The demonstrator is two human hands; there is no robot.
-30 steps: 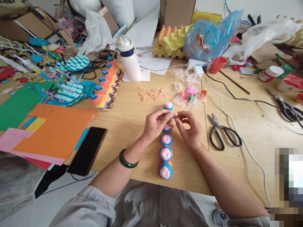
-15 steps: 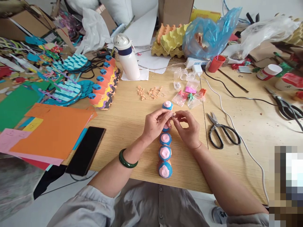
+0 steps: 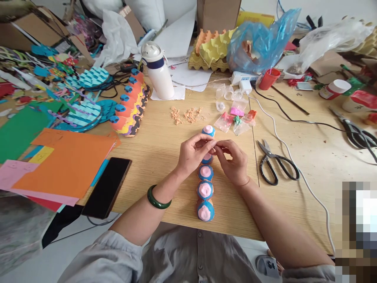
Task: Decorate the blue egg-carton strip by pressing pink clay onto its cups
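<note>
A row of egg-carton cups (image 3: 205, 190), coated in blue and topped with pink clay-like blobs, runs away from the table's front edge. Above its far part, my left hand (image 3: 193, 154) and my right hand (image 3: 232, 160) meet at the fingertips. Both hands are closed in a pinch; whatever lies between the fingers is too small to make out. My hands partly hide the cups under them. Beyond the row lie small plastic bags (image 3: 235, 118) with pink, red and green lumps. Orange crumbs (image 3: 188, 115) are scattered to their left.
Black-handled scissors (image 3: 273, 161) and a white cable (image 3: 297, 165) lie to the right. On the left are a phone (image 3: 107, 188), orange paper (image 3: 67, 161) and a painted orange egg-carton strip (image 3: 129, 102). A white bottle (image 3: 159, 74) stands behind, near yellow egg trays (image 3: 210, 55).
The fingertips of my two hands have come closer together and now touch. A slipper on the floor at the lower right shows more than before.
</note>
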